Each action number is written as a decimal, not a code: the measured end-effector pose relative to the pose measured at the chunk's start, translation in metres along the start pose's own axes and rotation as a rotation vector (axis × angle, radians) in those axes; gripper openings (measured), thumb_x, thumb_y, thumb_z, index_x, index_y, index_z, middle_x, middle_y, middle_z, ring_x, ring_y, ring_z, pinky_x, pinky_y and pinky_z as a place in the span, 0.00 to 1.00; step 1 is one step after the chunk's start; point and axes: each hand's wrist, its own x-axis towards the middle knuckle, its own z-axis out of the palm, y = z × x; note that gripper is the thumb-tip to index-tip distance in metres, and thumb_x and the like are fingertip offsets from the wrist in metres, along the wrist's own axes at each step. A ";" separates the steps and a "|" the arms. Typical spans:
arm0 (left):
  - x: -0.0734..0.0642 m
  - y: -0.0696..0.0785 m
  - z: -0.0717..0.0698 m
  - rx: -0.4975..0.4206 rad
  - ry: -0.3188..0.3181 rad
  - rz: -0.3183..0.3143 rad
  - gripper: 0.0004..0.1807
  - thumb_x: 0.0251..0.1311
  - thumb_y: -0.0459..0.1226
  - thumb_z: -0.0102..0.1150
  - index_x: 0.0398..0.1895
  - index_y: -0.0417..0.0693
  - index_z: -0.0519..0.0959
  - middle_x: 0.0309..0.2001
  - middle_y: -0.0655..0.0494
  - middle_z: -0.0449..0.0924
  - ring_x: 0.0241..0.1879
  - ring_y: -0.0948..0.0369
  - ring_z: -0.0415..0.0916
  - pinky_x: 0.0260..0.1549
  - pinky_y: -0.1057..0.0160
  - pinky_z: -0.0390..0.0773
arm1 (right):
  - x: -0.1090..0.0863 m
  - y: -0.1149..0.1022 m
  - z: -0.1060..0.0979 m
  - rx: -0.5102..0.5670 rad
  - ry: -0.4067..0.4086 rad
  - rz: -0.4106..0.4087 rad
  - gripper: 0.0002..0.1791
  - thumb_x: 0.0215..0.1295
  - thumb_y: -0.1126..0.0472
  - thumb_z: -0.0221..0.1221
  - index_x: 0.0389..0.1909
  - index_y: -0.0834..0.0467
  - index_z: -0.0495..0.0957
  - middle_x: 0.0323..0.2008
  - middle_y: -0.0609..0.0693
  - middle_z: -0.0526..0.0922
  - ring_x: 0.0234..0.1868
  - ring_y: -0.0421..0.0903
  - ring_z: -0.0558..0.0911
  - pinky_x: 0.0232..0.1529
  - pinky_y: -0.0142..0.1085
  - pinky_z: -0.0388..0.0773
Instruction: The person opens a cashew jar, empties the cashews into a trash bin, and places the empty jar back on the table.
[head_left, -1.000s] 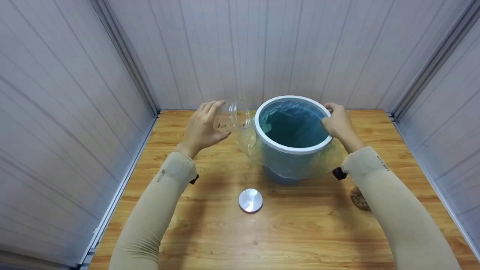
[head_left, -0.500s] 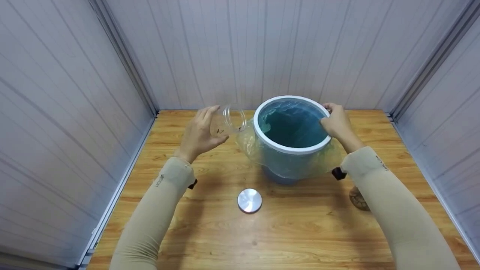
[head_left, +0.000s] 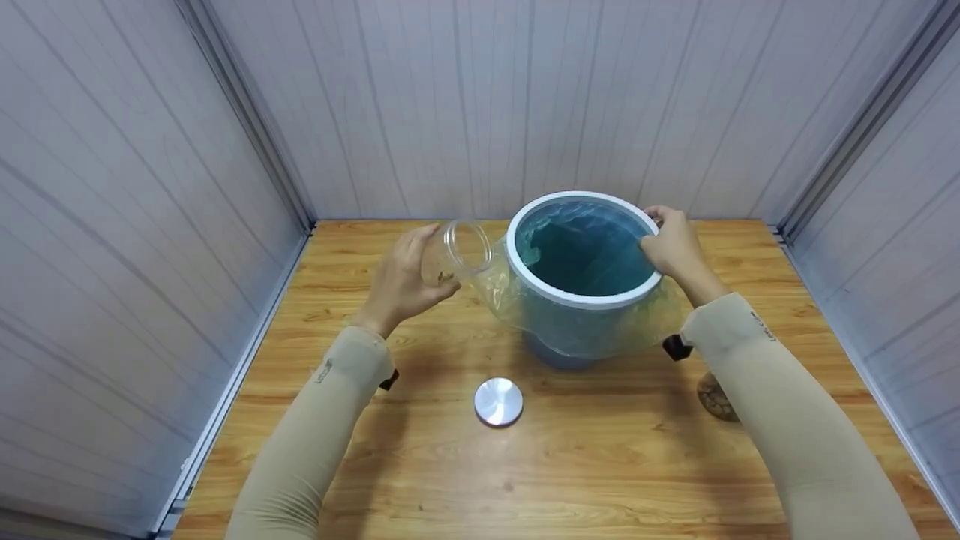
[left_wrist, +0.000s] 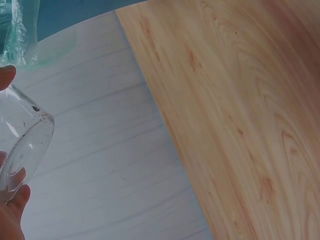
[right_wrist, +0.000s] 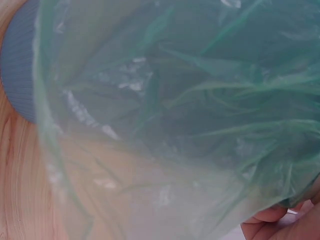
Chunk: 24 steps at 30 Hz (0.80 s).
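My left hand (head_left: pixel 405 281) grips a clear jar (head_left: pixel 466 247), tilted with its mouth toward the bin and a few dark crumbs inside. In the left wrist view, specks cling near the base of the jar (left_wrist: pixel 30 130). My right hand (head_left: pixel 677 244) holds the white rim (head_left: pixel 585 301) of a trash bin at its right side. A thin green bag (head_left: pixel 592 330) lines the bin and hangs over its outside. In the right wrist view, the bag (right_wrist: pixel 150 120) covers most of the scene, and only some fingers (right_wrist: pixel 270 215) show at the lower right.
A round silver lid (head_left: pixel 499 402) lies on the wooden table (head_left: pixel 570 465) in front of the bin. By my right forearm sits a round brown patterned thing (head_left: pixel 716 397), partly hidden by the sleeve. Pale panel walls (head_left: pixel 420 97) enclose the table's back and sides.
The jar in my left hand has come down slightly, and its mouth has turned more upward and toward me. My right hand stays on the bin's rim.
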 end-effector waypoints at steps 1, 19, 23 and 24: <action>-0.001 -0.001 0.002 -0.009 0.009 0.001 0.51 0.52 0.44 0.85 0.76 0.36 0.69 0.70 0.37 0.78 0.70 0.41 0.76 0.73 0.41 0.75 | 0.000 0.000 0.000 0.001 0.001 0.000 0.31 0.66 0.73 0.49 0.72 0.69 0.71 0.61 0.70 0.79 0.59 0.62 0.79 0.62 0.56 0.83; -0.022 -0.003 0.019 -0.145 0.035 -0.148 0.52 0.50 0.43 0.88 0.77 0.42 0.69 0.68 0.43 0.78 0.68 0.44 0.76 0.70 0.42 0.77 | 0.001 0.001 -0.001 0.006 -0.003 -0.001 0.32 0.66 0.73 0.49 0.73 0.70 0.70 0.61 0.71 0.78 0.58 0.62 0.78 0.63 0.57 0.81; -0.025 -0.005 0.023 -0.163 0.044 -0.194 0.53 0.49 0.43 0.88 0.77 0.42 0.69 0.68 0.45 0.79 0.69 0.44 0.76 0.70 0.41 0.77 | 0.001 0.001 0.000 0.003 0.002 -0.008 0.33 0.65 0.73 0.50 0.74 0.71 0.69 0.61 0.71 0.78 0.59 0.63 0.78 0.65 0.58 0.81; -0.025 -0.005 0.023 -0.167 0.046 -0.205 0.53 0.48 0.43 0.89 0.77 0.43 0.69 0.68 0.45 0.79 0.69 0.44 0.76 0.70 0.41 0.76 | 0.001 0.001 0.000 0.004 0.004 -0.010 0.34 0.65 0.72 0.50 0.74 0.72 0.69 0.61 0.71 0.78 0.59 0.63 0.78 0.66 0.59 0.80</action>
